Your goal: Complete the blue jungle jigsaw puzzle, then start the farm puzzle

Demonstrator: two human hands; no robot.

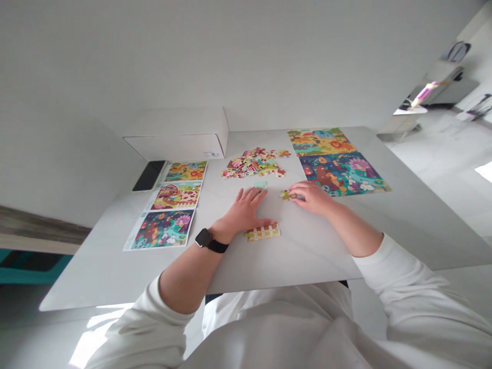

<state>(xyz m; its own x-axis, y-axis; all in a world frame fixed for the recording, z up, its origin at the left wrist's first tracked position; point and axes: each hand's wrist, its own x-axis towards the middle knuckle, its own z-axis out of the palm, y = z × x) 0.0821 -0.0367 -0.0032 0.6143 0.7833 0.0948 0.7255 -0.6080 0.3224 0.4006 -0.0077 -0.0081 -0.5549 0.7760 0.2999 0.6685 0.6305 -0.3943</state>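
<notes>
My left hand (246, 210) lies on the table with its fingers spread. Its fingertips are by a pale green puzzle piece (260, 185), and its thumb rests at the top edge of a joined strip of fence puzzle pieces (263, 233). To the right, my right hand (310, 196) pinches a yellow-green puzzle piece (285, 195) at the tabletop. Beyond both hands is a heap of loose puzzle pieces (251, 163), mostly red, pink and green. One piece (284, 153) lies at the heap's right edge.
A long white box (172, 147) stands against the wall, with a black phone (149, 176) in front of it. A sheet with three printed pictures (175, 196) lies at left. Two animal pictures, one orange (322, 142) and one dark blue (344, 174), lie at right on the grey table (418, 225).
</notes>
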